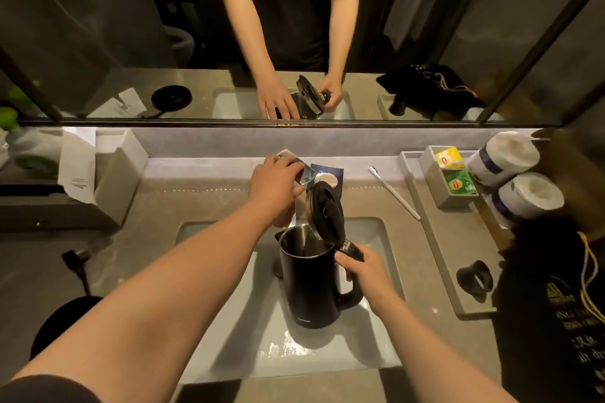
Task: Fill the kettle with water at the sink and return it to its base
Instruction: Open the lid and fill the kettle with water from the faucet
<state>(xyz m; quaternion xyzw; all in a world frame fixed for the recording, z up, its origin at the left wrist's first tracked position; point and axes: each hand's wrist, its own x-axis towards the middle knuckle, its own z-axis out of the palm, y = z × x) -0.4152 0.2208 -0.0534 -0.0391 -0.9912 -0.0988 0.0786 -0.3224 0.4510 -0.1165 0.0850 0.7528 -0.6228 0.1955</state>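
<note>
Kettle (309, 278) hangs over the sink (383, 239), lid (325, 211) open, right hand (363, 268) clamped on its handle. Ahead of that grip, the left hand (275, 188) closes on the faucet lever (302, 173). A sudden jet could splash if the spout, hidden beneath that hand, misses the mouth. Base (62, 321) is partly hidden behind the left arm.

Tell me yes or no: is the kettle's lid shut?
No. The kettle is held over the sink by the right hand, its lid flipped up.

Lipton logo on yellow tea packet (448, 156) and green tea packet (460, 184).
</note>
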